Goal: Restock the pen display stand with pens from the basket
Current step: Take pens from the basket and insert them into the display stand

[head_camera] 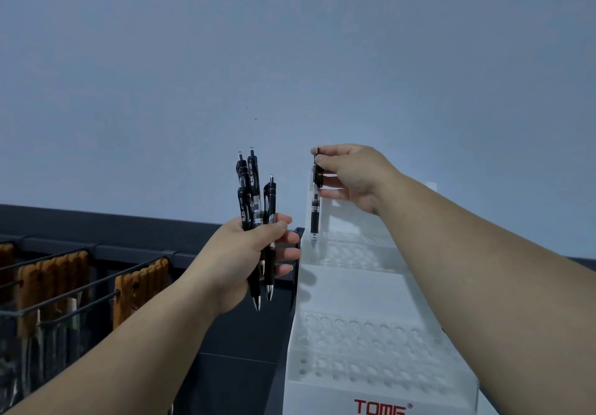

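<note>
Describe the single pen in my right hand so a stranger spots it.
Find the white display stand, lower right. Over its upper tier the right hand pinches one black pen upright, tip down. It hangs alone; the other pens are bunched in the left hand.

Two bare forearms in shot, uncovered all the way to the frame's edges. Left hand (254,253) and right hand (351,175) bare as well, left thumbnail short and plain.
</note>
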